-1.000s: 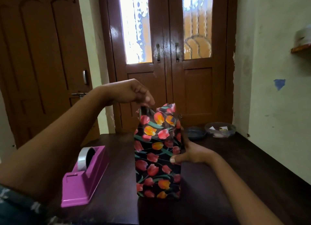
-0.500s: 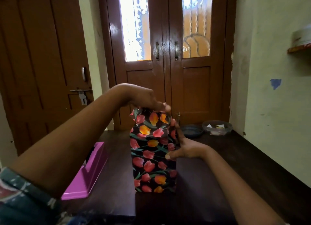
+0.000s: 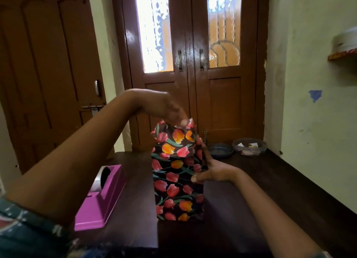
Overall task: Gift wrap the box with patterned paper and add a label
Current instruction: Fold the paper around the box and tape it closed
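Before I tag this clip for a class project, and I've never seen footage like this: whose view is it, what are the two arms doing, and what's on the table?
There is no machine here. One wide-angle camera sits on a person's head, looking forward and down, so both arms are that person's own. On the dark wooden table stands a tall box wrapped in black tulip-patterned paper. The right hand steadies it, fingers flat up its right side and thumb on the front. The left hand reaches from above to the loose paper at the top; blur hides whether it pinches or presses. Left of the box sits a purple tape dispenser. Behind the box, near the doors, are a blue dish and a clear container. No label shows.
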Demonstrator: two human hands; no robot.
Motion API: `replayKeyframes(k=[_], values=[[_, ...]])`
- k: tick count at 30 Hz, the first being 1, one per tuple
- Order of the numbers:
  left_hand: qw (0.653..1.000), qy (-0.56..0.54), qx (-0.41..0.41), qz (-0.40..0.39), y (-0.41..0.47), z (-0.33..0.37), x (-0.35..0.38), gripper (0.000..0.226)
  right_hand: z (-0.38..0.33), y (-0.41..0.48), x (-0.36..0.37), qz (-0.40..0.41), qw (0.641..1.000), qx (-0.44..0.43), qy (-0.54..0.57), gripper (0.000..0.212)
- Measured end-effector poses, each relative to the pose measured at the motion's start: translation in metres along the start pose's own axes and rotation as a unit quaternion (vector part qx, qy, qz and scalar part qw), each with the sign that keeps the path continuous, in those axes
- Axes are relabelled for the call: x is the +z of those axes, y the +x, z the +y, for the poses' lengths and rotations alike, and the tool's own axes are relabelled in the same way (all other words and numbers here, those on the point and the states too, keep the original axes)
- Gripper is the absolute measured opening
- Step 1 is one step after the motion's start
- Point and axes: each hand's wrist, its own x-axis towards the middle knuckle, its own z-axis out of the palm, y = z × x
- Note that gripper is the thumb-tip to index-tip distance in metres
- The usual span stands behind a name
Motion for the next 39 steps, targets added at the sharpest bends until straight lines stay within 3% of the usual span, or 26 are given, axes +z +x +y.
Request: replayKeyframes(k=[3,7,11,14,17,20,22,24,26,29,32,37,39], values=[[0.997,-0.068,0.027,-0.006,-0.007,-0.025,0.006,0.026,-0.001,0.001,0.001,-0.003,1.0,0.003,-0.003,0.141],[0.992,-0.068,0.053,0.088,0.004,-0.033,0.009,0.017,-0.006,0.0,-0.003,-0.009,0.999,0.042,-0.025,0.136],[0.98,-0.081,0.079,0.162,0.016,-0.027,0.018,0.025,-0.007,-0.007,-0.017,-0.027,0.997,0.064,-0.034,0.098],[0.982,-0.108,0.088,0.128,0.003,-0.029,0.011,0.03,-0.01,-0.007,-0.033,-0.044,0.997,0.06,-0.025,0.092],[0.992,-0.122,0.009,0.042,-0.013,-0.049,0.009,0.037,-0.012,-0.008,-0.043,-0.074,0.996,0.052,0.004,0.091],[0.989,-0.138,0.025,0.043,-0.013,-0.064,0.023,0.022,-0.012,-0.013,-0.034,0.017,0.997,0.03,0.062,0.068],[0.981,-0.169,0.044,0.08,-0.009,-0.066,0.03,0.017,-0.005,-0.017,-0.018,0.129,0.983,-0.006,0.132,0.078],[0.981,-0.164,0.055,0.085,-0.004,-0.065,0.032,0.017,-0.004,-0.024,0.008,0.22,0.954,0.0,0.205,0.12],[0.985,-0.155,0.039,0.059,0.001,-0.062,0.032,0.024,-0.005,-0.027,0.039,0.262,0.952,0.015,0.157,0.14],[0.993,-0.114,0.02,0.039,0.009,-0.06,0.04,0.024,-0.002,-0.022,0.065,0.28,0.959,0.022,0.019,0.148],[0.986,-0.119,0.026,0.114,0.01,-0.06,0.048,0.006,-0.004,-0.013,0.064,0.285,0.958,0.03,0.024,0.152],[0.986,-0.117,0.034,0.116,0.01,-0.05,0.045,0.011,0.001,-0.009,0.058,0.277,0.96,-0.011,0.025,0.135],[0.986,-0.105,0.045,0.118,0.013,-0.046,0.045,0.009,0.003,-0.008,0.056,0.271,0.962,-0.026,0.036,0.139]])
